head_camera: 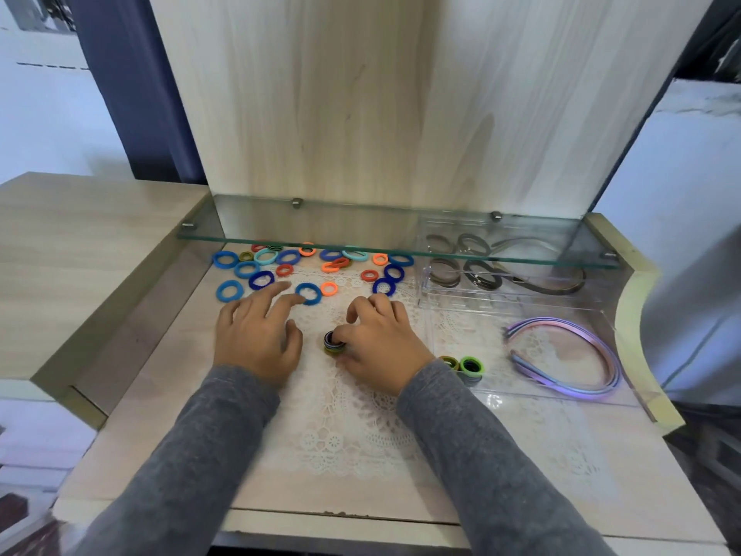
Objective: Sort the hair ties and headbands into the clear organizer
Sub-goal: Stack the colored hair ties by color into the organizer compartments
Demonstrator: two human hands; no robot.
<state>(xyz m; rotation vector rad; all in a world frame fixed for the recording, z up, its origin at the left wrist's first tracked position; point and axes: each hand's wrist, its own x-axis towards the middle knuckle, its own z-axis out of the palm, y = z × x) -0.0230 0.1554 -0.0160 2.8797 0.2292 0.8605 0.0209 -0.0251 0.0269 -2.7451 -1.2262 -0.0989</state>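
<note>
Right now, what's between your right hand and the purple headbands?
In the head view, between the right hand and the purple headbands sit a few green hair ties, inside the clear organizer.

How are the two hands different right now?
The left hand is open, fingers spread toward a blue tie; the right hand is curled, pinching a small stack of ties. The left holds nothing; the right holds the stack. Both wear grey sleeves and are over the lace mat.
</note>
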